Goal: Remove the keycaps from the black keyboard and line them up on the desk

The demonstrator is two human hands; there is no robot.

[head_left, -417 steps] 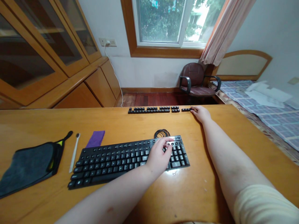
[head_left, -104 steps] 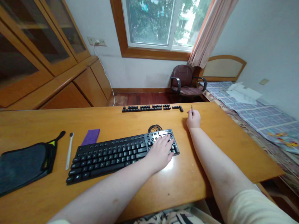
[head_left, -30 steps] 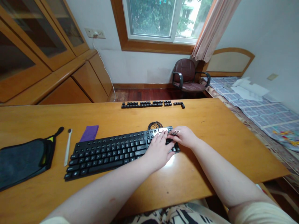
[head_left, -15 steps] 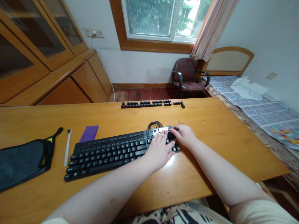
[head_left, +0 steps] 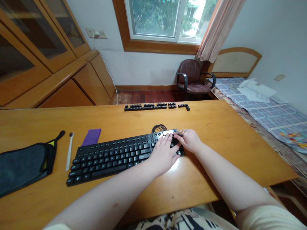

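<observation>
Cream sleeves (head_left: 266, 216), black-patterned cream garment (head_left: 176, 220)

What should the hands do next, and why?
Perhaps the right hand should pull gently upward: it pinches a small dark thing at the upper right corner of the keyboard, the left hand rests there to steady it, and loose keycaps already line the far edge of the desk.
</observation>
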